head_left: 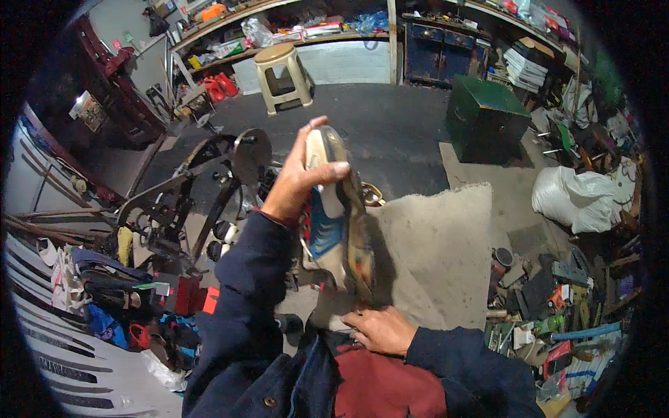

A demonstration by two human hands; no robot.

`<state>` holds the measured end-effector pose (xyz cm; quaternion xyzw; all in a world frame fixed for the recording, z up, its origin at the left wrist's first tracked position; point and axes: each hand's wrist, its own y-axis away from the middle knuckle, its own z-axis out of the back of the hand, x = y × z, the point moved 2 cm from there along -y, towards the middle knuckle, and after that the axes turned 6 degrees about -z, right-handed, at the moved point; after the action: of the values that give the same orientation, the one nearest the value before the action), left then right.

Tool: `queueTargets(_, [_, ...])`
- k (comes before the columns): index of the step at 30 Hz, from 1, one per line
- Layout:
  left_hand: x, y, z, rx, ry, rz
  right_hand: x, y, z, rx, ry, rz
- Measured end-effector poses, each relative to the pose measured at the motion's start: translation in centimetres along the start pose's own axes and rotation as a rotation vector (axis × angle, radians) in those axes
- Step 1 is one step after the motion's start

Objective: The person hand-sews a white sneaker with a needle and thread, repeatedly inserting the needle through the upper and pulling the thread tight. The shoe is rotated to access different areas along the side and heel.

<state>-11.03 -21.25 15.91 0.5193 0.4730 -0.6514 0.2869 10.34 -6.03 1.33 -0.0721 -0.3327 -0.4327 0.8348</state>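
Observation:
A sneaker in blue, white and beige stands on end in front of me, heel up and toe down. Its worn, dark sole is turned to the right. My left hand is closed round the heel, with the thumb across the edge of the sole. Down by the toe, close to my lap, my right hand has its fingers curled together. Whatever they may grip is too small or hidden to make out. A light beige sheet lies to the right of the sneaker.
To the left stands a dark metal machine with a round disc. A beige stool and a green box are farther off. A white sack and piled tools lie on the right; bags and shoes crowd the left.

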Motion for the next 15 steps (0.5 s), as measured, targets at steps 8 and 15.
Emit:
queueTargets(8, [0.3, -1.1, -4.7, 0.193, 0.042, 0.035, 0.8, -0.3, -0.2, -0.022, -0.405, 0.271])
queueTargets(15, [2.7, -1.7, -9.9, 0.386, -0.027, 0.056, 1.8, 3.4, 1.6, 0.160, -0.472, 0.287])
